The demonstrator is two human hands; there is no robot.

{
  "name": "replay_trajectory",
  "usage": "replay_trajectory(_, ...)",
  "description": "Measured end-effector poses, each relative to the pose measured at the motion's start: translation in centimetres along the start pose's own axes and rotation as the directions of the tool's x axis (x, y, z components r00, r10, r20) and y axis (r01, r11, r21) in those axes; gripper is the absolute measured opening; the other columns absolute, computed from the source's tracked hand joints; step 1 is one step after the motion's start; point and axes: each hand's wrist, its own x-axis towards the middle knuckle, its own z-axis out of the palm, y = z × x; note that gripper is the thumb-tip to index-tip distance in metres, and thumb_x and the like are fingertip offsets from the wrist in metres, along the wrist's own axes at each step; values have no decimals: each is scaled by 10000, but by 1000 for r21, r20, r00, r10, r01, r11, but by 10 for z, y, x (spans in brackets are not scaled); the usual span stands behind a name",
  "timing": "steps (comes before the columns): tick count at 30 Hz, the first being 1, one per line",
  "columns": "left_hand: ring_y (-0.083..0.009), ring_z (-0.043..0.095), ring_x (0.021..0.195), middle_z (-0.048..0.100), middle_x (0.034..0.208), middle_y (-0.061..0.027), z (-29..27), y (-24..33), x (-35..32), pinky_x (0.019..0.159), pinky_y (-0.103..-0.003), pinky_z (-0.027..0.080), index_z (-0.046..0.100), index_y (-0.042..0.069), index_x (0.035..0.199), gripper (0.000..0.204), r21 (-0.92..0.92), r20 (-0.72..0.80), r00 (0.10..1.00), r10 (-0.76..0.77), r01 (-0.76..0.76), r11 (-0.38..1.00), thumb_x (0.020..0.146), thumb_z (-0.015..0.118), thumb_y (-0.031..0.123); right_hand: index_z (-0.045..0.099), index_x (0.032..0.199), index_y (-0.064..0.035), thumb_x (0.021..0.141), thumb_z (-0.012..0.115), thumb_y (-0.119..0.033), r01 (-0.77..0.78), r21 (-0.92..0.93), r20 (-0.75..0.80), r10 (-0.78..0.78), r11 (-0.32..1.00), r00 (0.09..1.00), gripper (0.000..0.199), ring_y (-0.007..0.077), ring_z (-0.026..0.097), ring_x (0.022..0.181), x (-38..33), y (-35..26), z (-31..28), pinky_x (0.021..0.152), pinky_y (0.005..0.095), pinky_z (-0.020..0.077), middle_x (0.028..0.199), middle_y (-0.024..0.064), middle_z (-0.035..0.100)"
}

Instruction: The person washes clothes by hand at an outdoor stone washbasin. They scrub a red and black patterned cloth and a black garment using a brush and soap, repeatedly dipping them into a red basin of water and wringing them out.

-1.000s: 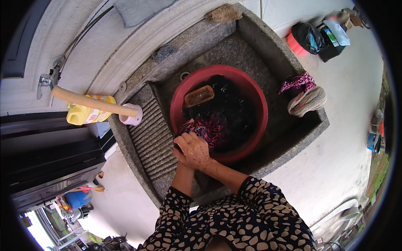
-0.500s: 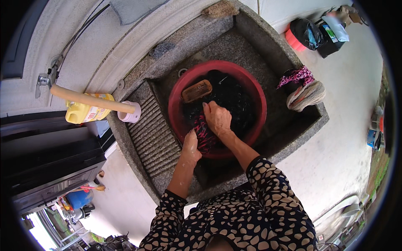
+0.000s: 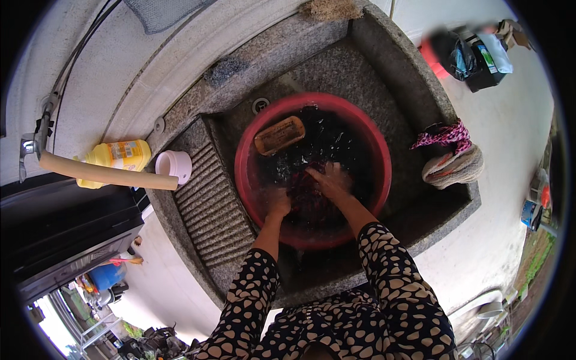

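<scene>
A red round basin [image 3: 241, 198] holding dark water stands in the stone sink. Both my hands are down inside it, working a wet pink and black cloth [image 3: 307, 183]. My left hand [image 3: 277, 202], blurred, is closed at the cloth's left side, close to the basin wall. On the cloth's right side my right hand [image 3: 332, 180] grips it, thumb pointing left; its fingertips are smeared. Dark water hides the lower part of the cloth. An oblong brown wooden piece, like a scrubbing brush [image 3: 280, 135], floats near the basin's far left rim.
Left of the basin is the sink's ribbed washboard [image 3: 210, 204], with a pale pink cup [image 3: 174, 166] at its far corner. A beige hose [image 3: 108, 171] crosses in front of a yellow jug [image 3: 129, 154]. Pink patterned fabric [image 3: 447, 137] and a grey-beige cloth [image 3: 454, 168] drape over the right rim.
My hands have moved apart and lower into the basin, and the cloth, raised near the front rim before, is now down in the water. The view has shifted slightly.
</scene>
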Motion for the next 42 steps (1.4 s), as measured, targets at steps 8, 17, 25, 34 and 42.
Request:
replay_trajectory(8, -300, 456, 1204, 514, 1280, -88, -61, 25, -74, 1003, -484, 363, 388, 115, 1353, 693, -786, -37, 994, 107, 37, -617, 814, 649, 463, 642, 983, -138, 751, 556, -95, -29, 592, -286, 243, 805, 927, 251, 376, 592, 848, -17, -45, -64, 744, 451, 496, 943, 191, 602)
replay_trajectory(17, -179, 551, 911, 563, 1059, -42, -28, -6, -83, 808, -327, 462, 537, 87, 1144, 298, -829, -446, 824, 350, -233, -508, 928, 480, 284, 575, 915, -98, 722, 618, -183, 423, 463, -667, -9, 779, 745, 216, 303, 601, 680, -89, -174, -83, 587, 399, 513, 758, 113, 559)
replay_trajectory(25, -80, 509, 605, 518, 667, 45, -145, 37, -168, 638, -220, 435, 564, 77, 716, 182, -821, -500, 812, -299, -555, -136, 837, 677, 154, 643, 917, -160, 769, 660, -200, 197, 354, -619, 72, 914, 782, 154, 253, 536, 860, -65, -35, -151, 722, 378, 473, 886, 55, 534)
replay_trajectory(34, -364, 499, 986, 539, 1042, -140, -4, 34, -65, 824, -465, 447, 548, 9, 954, 479, -112, -420, 908, 10, -62, 992, 663, 758, 325, 674, 915, -180, 724, 646, -140, 58, -212, -254, -113, 975, 961, 197, 326, 476, 1062, -35, -10, -28, 784, 544, 451, 1132, 86, 466)
replay_trajectory(42, -185, 629, 733, 665, 865, -78, -41, 2, -87, 657, -303, 516, 638, -20, 921, 270, -726, -212, 976, -51, -122, 677, 693, 723, 97, 674, 951, -97, 732, 647, -171, -22, 293, 216, -43, 956, 975, 233, 279, 607, 937, 8, 24, -92, 815, 401, 485, 1024, 146, 623)
